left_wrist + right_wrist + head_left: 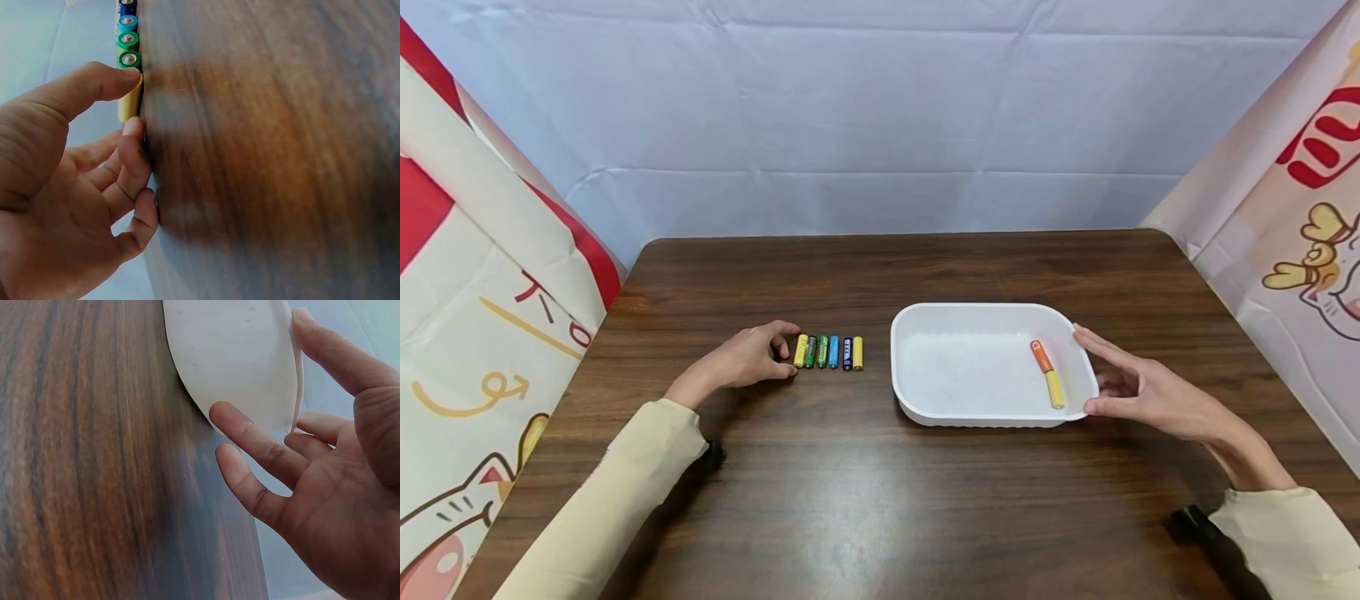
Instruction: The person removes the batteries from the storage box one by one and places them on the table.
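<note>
My left hand [747, 357] is at the left end of a row of batteries, pinching the outermost yellow battery [801, 351] lengthwise between thumb and index finger. In the left wrist view, the thumb covers the near end of that yellow battery [129, 103], and the other fingers lie near the wood. Beside it stand green, light blue [834, 352], dark blue [847, 353] and yellow batteries. With fingers spread, my right hand [1157, 398] touches the right end of a white plastic tray [970, 417]. Inside lie an orange battery [1041, 356] and a yellow battery [1055, 389], end to end.
Everything rests on a dark wood-grain table [850, 500]. A pale cloth [865, 125] hangs behind its far edge, with printed cloths [467, 350] at the left and right. Bare tabletop lies between the battery row and the tray.
</note>
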Tool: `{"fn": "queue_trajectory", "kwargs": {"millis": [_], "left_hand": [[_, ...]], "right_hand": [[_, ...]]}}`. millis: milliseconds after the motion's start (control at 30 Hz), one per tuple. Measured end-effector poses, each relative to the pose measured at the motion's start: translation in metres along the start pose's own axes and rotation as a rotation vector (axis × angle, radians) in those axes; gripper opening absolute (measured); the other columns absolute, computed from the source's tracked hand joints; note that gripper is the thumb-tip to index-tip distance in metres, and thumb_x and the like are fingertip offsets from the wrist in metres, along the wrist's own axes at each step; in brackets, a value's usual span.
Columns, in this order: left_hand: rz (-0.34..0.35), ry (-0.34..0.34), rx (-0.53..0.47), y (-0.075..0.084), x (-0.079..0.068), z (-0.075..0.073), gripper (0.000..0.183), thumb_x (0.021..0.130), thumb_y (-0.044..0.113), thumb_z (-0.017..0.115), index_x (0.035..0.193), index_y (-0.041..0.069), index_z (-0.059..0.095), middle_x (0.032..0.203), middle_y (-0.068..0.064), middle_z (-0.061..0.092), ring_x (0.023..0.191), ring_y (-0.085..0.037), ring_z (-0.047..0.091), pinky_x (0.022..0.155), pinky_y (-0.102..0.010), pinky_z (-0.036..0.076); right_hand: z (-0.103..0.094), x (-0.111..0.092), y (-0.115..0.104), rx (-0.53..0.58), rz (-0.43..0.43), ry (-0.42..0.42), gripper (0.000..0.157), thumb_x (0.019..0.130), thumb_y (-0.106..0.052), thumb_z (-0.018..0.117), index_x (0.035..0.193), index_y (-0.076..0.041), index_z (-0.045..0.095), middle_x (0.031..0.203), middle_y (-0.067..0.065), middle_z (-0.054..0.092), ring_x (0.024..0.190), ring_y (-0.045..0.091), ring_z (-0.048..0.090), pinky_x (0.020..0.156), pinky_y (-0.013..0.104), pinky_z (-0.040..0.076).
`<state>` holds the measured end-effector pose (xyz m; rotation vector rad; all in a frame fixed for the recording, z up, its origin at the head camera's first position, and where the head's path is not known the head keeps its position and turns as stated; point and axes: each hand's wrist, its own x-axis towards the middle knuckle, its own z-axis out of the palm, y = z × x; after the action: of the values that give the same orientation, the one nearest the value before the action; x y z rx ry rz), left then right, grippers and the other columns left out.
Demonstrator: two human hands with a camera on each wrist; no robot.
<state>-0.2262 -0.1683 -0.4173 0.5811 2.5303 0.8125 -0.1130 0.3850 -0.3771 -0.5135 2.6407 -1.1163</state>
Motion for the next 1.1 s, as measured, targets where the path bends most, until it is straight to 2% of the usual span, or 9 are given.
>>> {"fn": "queue_trajectory", "kwargs": {"millis": [100, 233, 333, 467, 567, 700, 933, 1100], "left_hand": [[0.012, -0.011, -0.034, 0.000, -0.002, -0.004, 0.064, 0.093, 0.013, 0.074, 0.149, 0.000, 0.045, 0.105, -0.007, 0.060, 0.076, -0.018, 0.051, 0.077, -0.039, 0.042], [0.026, -0.008, -0.057, 0.002, -0.004, -0.008, 0.063, 0.094, 0.012, 0.073, 0.149, -0.001, 0.045, 0.107, -0.009, 0.060, 0.077, -0.018, 0.053, 0.075, -0.037, 0.044], [0.046, 0.012, -0.056, 0.005, -0.005, -0.012, 0.061, 0.094, 0.011, 0.072, 0.148, -0.002, 0.046, 0.106, -0.009, 0.061, 0.083, -0.020, 0.056, 0.075, -0.037, 0.046], [0.075, 0.059, -0.056, 0.013, -0.005, -0.015, 0.057, 0.094, 0.008, 0.071, 0.146, -0.003, 0.049, 0.103, -0.007, 0.061, 0.090, -0.022, 0.058, 0.079, -0.038, 0.048], [0.095, 0.087, -0.061, 0.019, -0.004, -0.015, 0.056, 0.094, 0.009, 0.071, 0.145, -0.002, 0.051, 0.102, -0.005, 0.062, 0.091, -0.021, 0.059, 0.081, -0.039, 0.048], [0.119, 0.103, -0.082, 0.028, -0.002, -0.015, 0.055, 0.095, 0.013, 0.073, 0.144, -0.001, 0.052, 0.102, -0.003, 0.063, 0.090, -0.019, 0.059, 0.080, -0.038, 0.047], [0.169, 0.113, -0.131, 0.049, 0.000, -0.011, 0.052, 0.096, 0.014, 0.072, 0.143, 0.000, 0.054, 0.103, -0.003, 0.062, 0.086, -0.019, 0.058, 0.076, -0.036, 0.048], [0.200, 0.119, -0.149, 0.069, 0.005, -0.007, 0.048, 0.096, 0.016, 0.072, 0.140, 0.004, 0.056, 0.105, -0.002, 0.062, 0.085, -0.017, 0.059, 0.073, -0.034, 0.048]], "right_hand": [[0.000, 0.000, -0.001, -0.007, 0.000, -0.005, 0.096, 0.089, -0.006, 0.081, 0.166, -0.015, 0.023, 0.170, 0.012, 0.019, 0.100, 0.002, 0.064, 0.078, 0.017, 0.052], [-0.001, -0.001, -0.002, -0.007, -0.004, -0.010, 0.095, 0.090, -0.008, 0.080, 0.166, -0.015, 0.022, 0.171, 0.002, 0.019, 0.100, 0.002, 0.064, 0.078, 0.018, 0.053], [-0.001, -0.001, -0.002, -0.001, -0.007, -0.010, 0.095, 0.090, -0.007, 0.080, 0.166, -0.015, 0.023, 0.171, 0.000, 0.019, 0.100, 0.002, 0.064, 0.078, 0.017, 0.053], [-0.001, -0.001, -0.002, -0.006, -0.007, -0.010, 0.095, 0.090, -0.007, 0.080, 0.166, -0.015, 0.023, 0.171, 0.004, 0.019, 0.100, 0.002, 0.064, 0.078, 0.017, 0.052], [-0.001, -0.001, -0.001, -0.011, -0.006, -0.007, 0.096, 0.090, -0.007, 0.081, 0.166, -0.015, 0.023, 0.171, 0.002, 0.019, 0.100, 0.002, 0.064, 0.078, 0.017, 0.052], [0.000, -0.001, 0.000, -0.018, 0.001, 0.002, 0.097, 0.088, -0.006, 0.082, 0.166, -0.016, 0.024, 0.170, 0.001, 0.021, 0.099, 0.002, 0.063, 0.078, 0.016, 0.051], [-0.001, 0.000, 0.000, -0.025, 0.007, -0.002, 0.098, 0.088, -0.007, 0.082, 0.166, -0.016, 0.023, 0.169, 0.017, 0.020, 0.098, 0.003, 0.064, 0.077, 0.016, 0.051], [-0.001, 0.000, -0.001, -0.024, 0.005, -0.006, 0.096, 0.090, -0.009, 0.081, 0.166, -0.017, 0.023, 0.171, 0.008, 0.019, 0.099, 0.002, 0.064, 0.078, 0.017, 0.052]]}}
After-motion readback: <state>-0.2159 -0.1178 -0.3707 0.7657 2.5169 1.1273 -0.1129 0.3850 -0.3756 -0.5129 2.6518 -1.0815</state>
